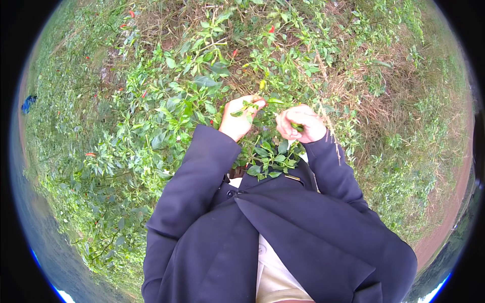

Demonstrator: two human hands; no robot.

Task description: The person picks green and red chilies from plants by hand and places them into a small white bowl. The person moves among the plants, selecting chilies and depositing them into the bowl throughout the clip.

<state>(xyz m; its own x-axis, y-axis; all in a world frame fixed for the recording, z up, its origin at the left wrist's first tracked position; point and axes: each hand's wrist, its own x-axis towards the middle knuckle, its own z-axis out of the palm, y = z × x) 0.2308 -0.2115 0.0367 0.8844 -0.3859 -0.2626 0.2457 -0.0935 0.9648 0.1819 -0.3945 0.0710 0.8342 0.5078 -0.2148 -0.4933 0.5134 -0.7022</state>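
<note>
My left hand (238, 118) pinches a leafy chili pepper sprig (248, 106), thumb and fingers closed. A slim green chili pepper (275, 101) points from its fingertips toward my right hand. Just above hangs a yellowish-green chili pepper (262, 85). My right hand (306, 121), a short way to the right, has its fingers curled in. Within that curl shows something dark green (298, 127), seemingly a green chili pepper, mostly hidden by the fingers. Below both hands, a leafy chili plant top (275, 159) rises against my dark jacket.
Chili plants (177, 106) spread thickly ahead and to the left. Red chili peppers show among them, one (272, 30) at the far middle and another (90, 154) at the left. Dry grass (358, 91) lies to the right, with a dirt strip (447, 217) beyond. A blue object (29, 104) is at the far left.
</note>
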